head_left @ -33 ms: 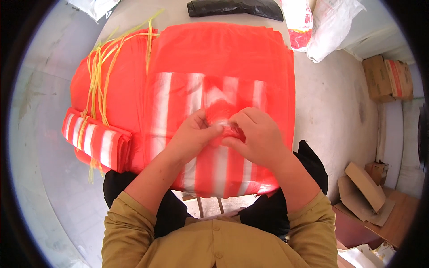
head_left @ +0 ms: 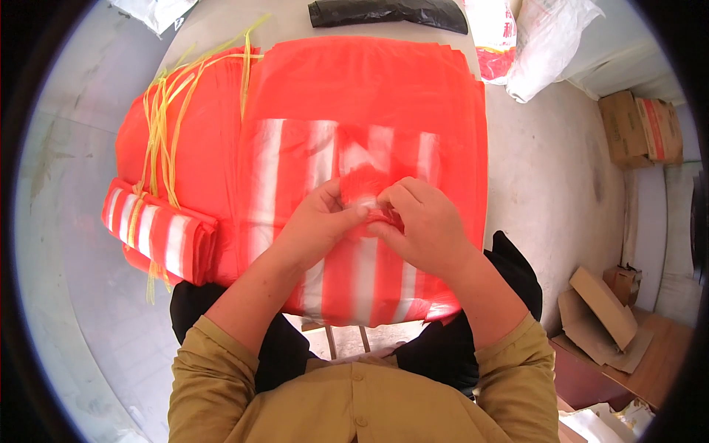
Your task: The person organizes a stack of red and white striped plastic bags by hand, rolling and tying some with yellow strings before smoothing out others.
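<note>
My left hand (head_left: 314, 225) and my right hand (head_left: 425, 225) face each other over a red plastic bag with white stripes (head_left: 321, 151). Both pinch a gathered bit of its film between thumb and fingers. The film around the fingertips is smeared by motion. Under this bag lies a broad stack of flat red plastic bags (head_left: 369, 77), its near end hanging toward my lap. To the left is another red pile (head_left: 207, 133). On that pile rests a folded bundle of striped bags (head_left: 159, 229), bound with yellow string.
Loose yellow strings (head_left: 159, 136) trail over the left pile. A black plastic roll (head_left: 388, 13) lies at the table's far edge, beside white plastic sacks (head_left: 550, 48). Cardboard boxes (head_left: 639, 129) stand at the far right, and an open carton (head_left: 602, 317) sits nearer on the right.
The pinched film at my right fingertips has shifted slightly. Otherwise the hands and the piles keep their places.
</note>
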The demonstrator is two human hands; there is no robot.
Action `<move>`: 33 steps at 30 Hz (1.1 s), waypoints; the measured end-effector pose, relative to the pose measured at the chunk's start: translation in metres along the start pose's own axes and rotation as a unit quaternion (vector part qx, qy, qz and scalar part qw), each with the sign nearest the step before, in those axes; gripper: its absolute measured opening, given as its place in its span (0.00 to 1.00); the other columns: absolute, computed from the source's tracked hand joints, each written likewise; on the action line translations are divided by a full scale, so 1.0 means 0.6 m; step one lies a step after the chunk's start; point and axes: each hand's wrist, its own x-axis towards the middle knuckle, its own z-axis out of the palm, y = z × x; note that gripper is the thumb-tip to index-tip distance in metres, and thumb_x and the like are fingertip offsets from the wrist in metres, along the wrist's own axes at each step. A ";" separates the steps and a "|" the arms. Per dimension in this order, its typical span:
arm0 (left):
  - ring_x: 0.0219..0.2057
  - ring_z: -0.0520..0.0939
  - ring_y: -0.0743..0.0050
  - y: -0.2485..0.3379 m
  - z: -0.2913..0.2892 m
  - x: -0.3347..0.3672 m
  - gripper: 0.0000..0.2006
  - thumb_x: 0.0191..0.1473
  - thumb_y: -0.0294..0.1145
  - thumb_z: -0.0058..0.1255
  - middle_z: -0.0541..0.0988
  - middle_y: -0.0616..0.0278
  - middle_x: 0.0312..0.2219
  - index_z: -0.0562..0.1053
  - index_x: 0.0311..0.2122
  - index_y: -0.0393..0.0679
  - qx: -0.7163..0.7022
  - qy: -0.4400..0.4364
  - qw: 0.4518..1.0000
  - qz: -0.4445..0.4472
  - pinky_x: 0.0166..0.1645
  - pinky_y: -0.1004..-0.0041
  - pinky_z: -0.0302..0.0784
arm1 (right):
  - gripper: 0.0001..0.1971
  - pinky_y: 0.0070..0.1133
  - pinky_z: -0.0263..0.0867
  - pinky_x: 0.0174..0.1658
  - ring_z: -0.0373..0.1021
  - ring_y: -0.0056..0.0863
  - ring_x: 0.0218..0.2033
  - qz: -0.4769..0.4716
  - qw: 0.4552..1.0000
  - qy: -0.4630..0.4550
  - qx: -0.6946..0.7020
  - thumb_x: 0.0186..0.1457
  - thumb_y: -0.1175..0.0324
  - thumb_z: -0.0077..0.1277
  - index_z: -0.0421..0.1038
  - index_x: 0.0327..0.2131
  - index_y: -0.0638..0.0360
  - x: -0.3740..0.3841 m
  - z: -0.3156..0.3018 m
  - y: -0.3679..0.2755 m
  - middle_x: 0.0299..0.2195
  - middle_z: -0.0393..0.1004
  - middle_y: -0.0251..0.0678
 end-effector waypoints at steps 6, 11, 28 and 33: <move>0.44 0.83 0.78 -0.003 -0.003 0.002 0.16 0.60 0.23 0.57 0.82 0.62 0.45 0.72 0.53 0.40 0.008 -0.012 1.000 0.005 0.49 0.73 0.80 | 0.07 0.32 0.70 0.35 0.73 0.40 0.33 0.110 0.988 -0.019 0.104 0.52 0.71 0.61 0.75 0.34 0.57 -0.003 0.010 0.007 0.31 0.75 0.38; 0.42 0.83 0.78 -0.006 -0.008 0.004 0.16 0.59 0.23 0.57 0.82 0.62 0.44 0.73 0.53 0.40 0.005 -0.017 1.000 0.001 0.47 0.74 0.81 | 0.04 0.31 0.70 0.34 0.74 0.41 0.32 0.128 0.983 -0.022 0.130 0.56 0.71 0.58 0.76 0.33 0.59 -0.001 0.007 0.012 0.30 0.75 0.40; 0.43 0.83 0.76 -0.013 -0.008 0.005 0.16 0.60 0.23 0.55 0.82 0.60 0.44 0.72 0.53 0.40 0.005 0.005 1.000 0.007 0.50 0.72 0.80 | 0.10 0.32 0.67 0.36 0.72 0.39 0.33 -0.002 1.000 0.016 -0.016 0.48 0.67 0.65 0.73 0.31 0.56 -0.002 0.001 -0.005 0.29 0.73 0.35; 0.45 0.83 0.76 0.001 0.004 0.001 0.16 0.60 0.23 0.56 0.82 0.61 0.46 0.72 0.53 0.39 0.014 -0.005 1.000 0.002 0.51 0.72 0.80 | 0.08 0.33 0.67 0.34 0.73 0.40 0.32 0.087 0.994 -0.007 0.061 0.50 0.68 0.63 0.73 0.29 0.57 -0.006 0.019 0.007 0.27 0.72 0.36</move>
